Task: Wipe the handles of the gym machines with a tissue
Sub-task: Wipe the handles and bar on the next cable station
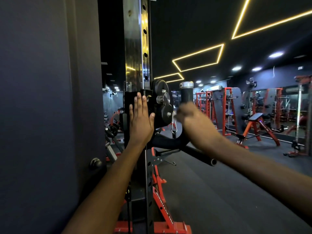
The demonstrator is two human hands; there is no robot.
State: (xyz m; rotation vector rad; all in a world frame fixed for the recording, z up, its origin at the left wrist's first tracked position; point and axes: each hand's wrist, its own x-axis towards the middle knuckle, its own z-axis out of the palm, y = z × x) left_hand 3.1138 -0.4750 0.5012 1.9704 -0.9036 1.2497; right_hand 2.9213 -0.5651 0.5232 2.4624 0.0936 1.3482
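Note:
A black curved bar handle [186, 94] with a silver end cap hangs from the pulley [163, 102] of a cable machine on a chromed upright post [136, 48]. My right hand [190, 116] grips the handle's upright part just below the cap; it is blurred and a pale bit of tissue shows at its left edge. My left hand [141, 118] presses flat, fingers straight up, against the black carriage block [148, 102] on the post. The handle's other end [211, 162] points down to the right under my right forearm.
A dark wall [42, 98] with a round knob [95, 162] fills the left. Red frame parts [162, 208] of the machine stand at the post's foot. Red racks [228, 107] and an orange bench [258, 125] line the mirrored far wall across dark floor.

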